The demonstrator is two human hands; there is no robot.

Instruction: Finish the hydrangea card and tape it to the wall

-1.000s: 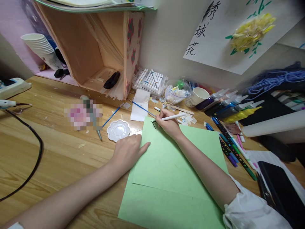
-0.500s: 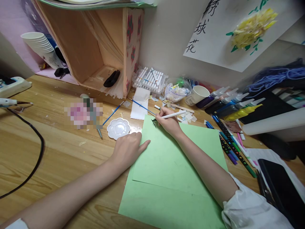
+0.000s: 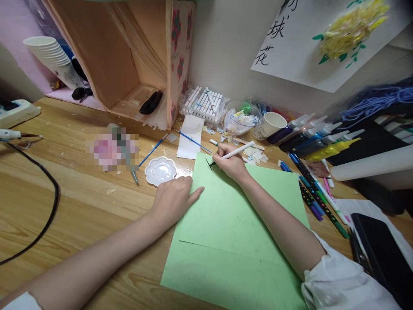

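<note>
My right hand (image 3: 232, 164) is closed around a white marker (image 3: 239, 149), its dark tip down at the upper left of a light green sheet of paper (image 3: 222, 215). Several short black strokes (image 3: 209, 164) show beside the tip. A second, larger green sheet (image 3: 200, 273) lies underneath and sticks out at the front. My left hand (image 3: 174, 198) rests on the sheet's left edge and the table, thumb stretched out flat on the paper. Its other fingers curve down and are partly hidden; it holds nothing visible.
A white flower-shaped palette (image 3: 160, 171) sits beside my left hand. Behind are a box of markers (image 3: 203, 104), a tub of scraps (image 3: 240, 122) and a paper cup (image 3: 272, 125). Pens (image 3: 318, 193) and a black phone (image 3: 380, 254) lie right; a black cable (image 3: 53, 206) curves at left.
The marker stands at a steeper slant, and the black strokes by its tip have grown. My left hand stays in place on the paper's edge. The whole view has shifted slightly.
</note>
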